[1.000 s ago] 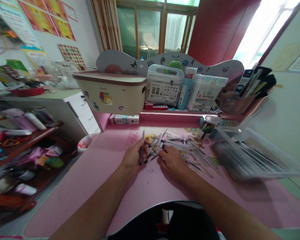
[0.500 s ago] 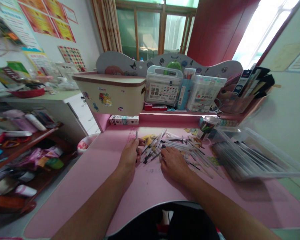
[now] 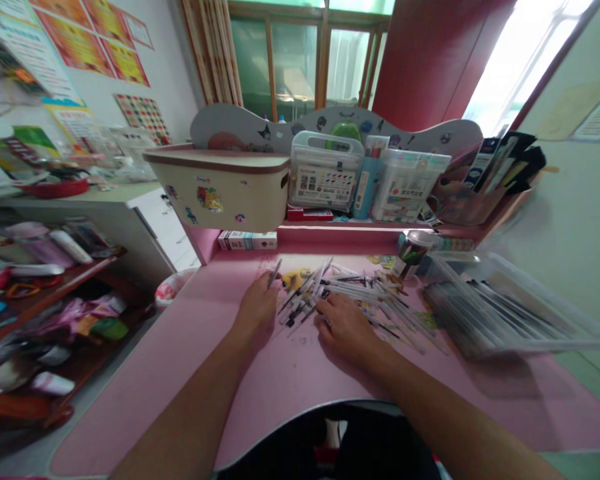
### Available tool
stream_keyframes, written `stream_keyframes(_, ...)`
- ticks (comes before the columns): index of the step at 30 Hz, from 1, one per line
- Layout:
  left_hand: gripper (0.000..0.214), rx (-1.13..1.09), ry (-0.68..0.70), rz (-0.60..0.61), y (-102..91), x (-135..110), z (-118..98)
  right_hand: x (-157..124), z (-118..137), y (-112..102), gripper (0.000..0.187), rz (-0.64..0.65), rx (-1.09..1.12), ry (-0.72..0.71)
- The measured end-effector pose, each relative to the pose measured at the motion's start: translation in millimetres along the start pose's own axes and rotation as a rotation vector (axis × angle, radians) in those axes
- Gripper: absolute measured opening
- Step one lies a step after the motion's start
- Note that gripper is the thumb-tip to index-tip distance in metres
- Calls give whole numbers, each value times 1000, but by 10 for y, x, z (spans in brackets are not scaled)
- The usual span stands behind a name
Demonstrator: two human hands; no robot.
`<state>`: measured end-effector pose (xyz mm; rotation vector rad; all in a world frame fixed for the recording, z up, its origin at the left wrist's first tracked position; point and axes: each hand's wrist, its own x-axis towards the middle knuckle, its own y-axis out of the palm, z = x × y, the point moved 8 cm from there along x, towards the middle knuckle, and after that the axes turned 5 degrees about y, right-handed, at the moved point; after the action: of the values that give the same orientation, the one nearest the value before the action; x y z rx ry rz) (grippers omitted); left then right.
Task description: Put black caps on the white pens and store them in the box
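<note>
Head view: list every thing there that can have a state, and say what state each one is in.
left hand, closed on one pen, which is held tilted.
right hand, palm down on the pen pile.
pen pile, loose and scattered on the pink desk.
clear tray, open, holding pens.
marker case, upright, lid shut.

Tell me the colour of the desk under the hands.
The desk is pink; head view.

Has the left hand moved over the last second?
Yes: the left hand, holding a pen, shifted slightly left, away from the pile of pens, toward the white box.
</note>
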<state>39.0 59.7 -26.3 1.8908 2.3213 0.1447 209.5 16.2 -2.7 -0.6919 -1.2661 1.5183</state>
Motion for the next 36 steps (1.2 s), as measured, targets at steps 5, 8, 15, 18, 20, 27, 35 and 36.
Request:
stream_keyframes(5, 10, 238, 179, 47, 12, 61, -134, -13, -30, -1, 19, -1, 26, 19)
stream_keyframes(8, 11, 323, 202, 75, 60, 79, -135, -18, -53, -1, 21, 4, 35, 32)
stream_keyframes(15, 12, 47, 119, 85, 144, -37, -174, -20, -130, -110, 20, -30, 324, 61)
stream_keyframes(18, 9, 118, 101, 182, 237, -156, -231, 21, -237, -120, 15, -18, 633, 111)
stream_keyframes(20, 16, 122, 76, 318, 362, -263, -213, 61, -352, -97, 13, 3, 884, 198)
stream_keyframes(27, 23, 113, -15, 536, 575, -476, -1, 127, -706, -179, 18, -212, 1506, 404)
stream_keyframes(35, 19, 335, 186, 555, 609, -495, -147, 107, -577, -232, 21, -156, 1457, 323)
stream_keyframes(36, 20, 357, 214, 551, 609, -498, -172, 101, -559, -231, 20, -146, 1427, 320)
